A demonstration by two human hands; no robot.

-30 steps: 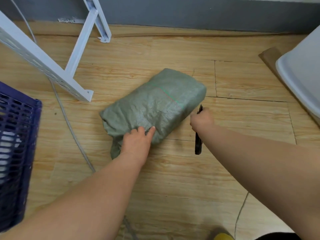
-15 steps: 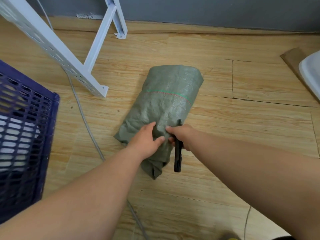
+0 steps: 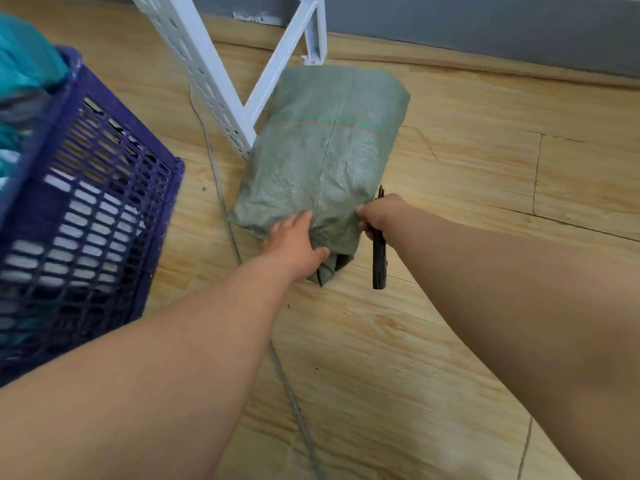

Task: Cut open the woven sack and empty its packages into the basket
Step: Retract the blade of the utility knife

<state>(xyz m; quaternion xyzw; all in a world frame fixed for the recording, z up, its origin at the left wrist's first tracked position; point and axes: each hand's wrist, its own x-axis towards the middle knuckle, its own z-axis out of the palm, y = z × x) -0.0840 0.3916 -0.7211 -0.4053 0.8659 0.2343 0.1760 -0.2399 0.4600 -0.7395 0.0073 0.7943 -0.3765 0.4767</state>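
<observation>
A grey-green woven sack lies closed on the wooden floor, its far end touching a white rack leg. My left hand presses on and grips the sack's near end, just above its folded neck. My right hand rests against the sack's near right corner and holds a black knife, whose handle points back toward me. A purple lattice basket stands at the left with pale packages showing through its wall.
A white perforated metal rack frame stands behind the sack. A grey cable runs along the floor between basket and sack. Teal cloth sits on the basket's top left. A grey wall base runs along the back.
The sack has been turned and pulled closer to the basket and rack leg. My right hand with the knife has come from the sack's side to its near end beside my left hand.
</observation>
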